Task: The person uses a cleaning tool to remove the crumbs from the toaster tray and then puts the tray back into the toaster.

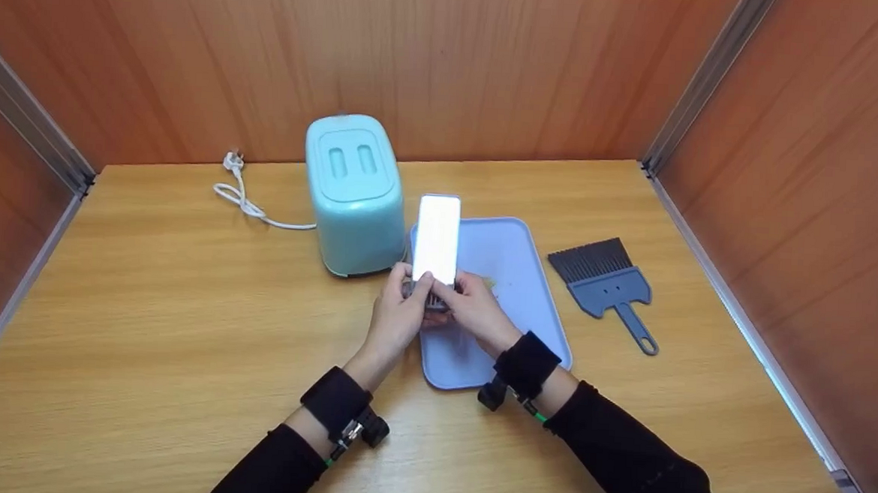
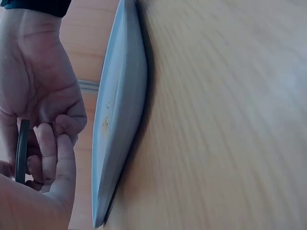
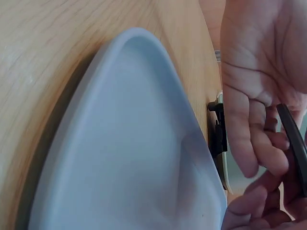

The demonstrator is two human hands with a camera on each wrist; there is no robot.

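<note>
Both hands hold a phone (image 1: 437, 239) upright over the left part of a pale blue tray (image 1: 484, 238). Its screen glows plain white, with a dark striped strip near the bottom. My left hand (image 1: 398, 312) grips its lower left side, while the right hand (image 1: 483, 315) grips the lower right. Both thumbs lie on the front at the lower end, and other fingers curl behind. From the wrists, only the phone's thin dark edge (image 2: 22, 151) shows between the hands. Yellowish crumbs (image 2: 106, 123) lie in the tray.
A mint-green toaster (image 1: 351, 197) with two marked slots stands left of the tray, its white cord and plug (image 1: 242, 199) trailing left. Right of the tray lies a grey hand brush (image 1: 609, 289) with dark bristles. Wooden panels (image 1: 448, 67) enclose the table's back and sides.
</note>
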